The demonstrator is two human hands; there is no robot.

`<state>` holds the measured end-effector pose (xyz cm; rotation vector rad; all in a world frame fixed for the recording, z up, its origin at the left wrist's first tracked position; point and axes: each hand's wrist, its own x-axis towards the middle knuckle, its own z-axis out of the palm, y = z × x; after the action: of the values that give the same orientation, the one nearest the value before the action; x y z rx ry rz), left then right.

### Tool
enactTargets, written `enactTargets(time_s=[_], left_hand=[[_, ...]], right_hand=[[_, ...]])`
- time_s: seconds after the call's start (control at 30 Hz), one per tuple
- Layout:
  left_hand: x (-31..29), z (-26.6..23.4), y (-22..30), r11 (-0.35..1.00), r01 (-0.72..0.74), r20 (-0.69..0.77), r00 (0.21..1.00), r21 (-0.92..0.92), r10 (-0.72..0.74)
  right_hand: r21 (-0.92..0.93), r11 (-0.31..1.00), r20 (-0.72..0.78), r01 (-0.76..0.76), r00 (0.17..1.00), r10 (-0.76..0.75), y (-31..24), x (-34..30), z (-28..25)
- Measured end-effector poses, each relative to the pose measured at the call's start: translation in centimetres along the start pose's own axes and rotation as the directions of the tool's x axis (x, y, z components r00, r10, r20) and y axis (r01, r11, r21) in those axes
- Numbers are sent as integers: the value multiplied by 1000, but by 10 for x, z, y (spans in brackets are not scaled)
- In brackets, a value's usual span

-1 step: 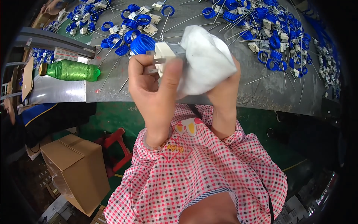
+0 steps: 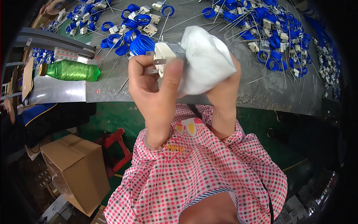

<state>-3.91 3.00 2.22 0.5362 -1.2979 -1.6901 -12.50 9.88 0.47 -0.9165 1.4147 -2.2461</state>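
Observation:
My left hand (image 2: 152,87) pinches a capillary thermostat (image 2: 161,56), its cream plastic body fitted with flat metal terminals. A coil of blue tubing (image 2: 141,44) sits at its far left, seemingly part of the same piece. My right hand (image 2: 225,86) is wrapped round a bunched white cloth (image 2: 207,59), which meets the thermostat's right side. The cloth hides most of the right fingers and that side of the thermostat. Both hands are raised above the near edge of the grey table (image 2: 115,87).
Similar blue-coiled thermostats lie in a small group (image 2: 130,26) ahead and a larger pile (image 2: 276,41) at right, with thin metal rods sticking out. A green bottle (image 2: 72,71) lies at left beside a metal rail (image 2: 56,39). Below left are a cardboard box (image 2: 80,171) and a red stool (image 2: 121,151).

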Motion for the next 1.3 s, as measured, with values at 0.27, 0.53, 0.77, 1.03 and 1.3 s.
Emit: enactTargets(time_s=[0.27,0.53,0.77,1.03,1.3], left_hand=[[1,0,0,997,4,8,1000,73,-5],[-2,2,4,997,-16,18,1000,73,15],[1,1,3,1000,-9,30,1000,15,9],[-1,3,4,999,-35,25,999,39,34],[4,-2,0,999,53,62,997,3,-53]], right_hand=[[-48,997,-33,54,998,-55,-2,-1,2],[-41,993,2,111,994,-111,-7,-2,3],[18,994,2,109,994,-109,-8,0,3],[-54,981,-31,186,982,-188,-4,-1,2],[-59,987,-70,148,986,-152,6,0,-11]])
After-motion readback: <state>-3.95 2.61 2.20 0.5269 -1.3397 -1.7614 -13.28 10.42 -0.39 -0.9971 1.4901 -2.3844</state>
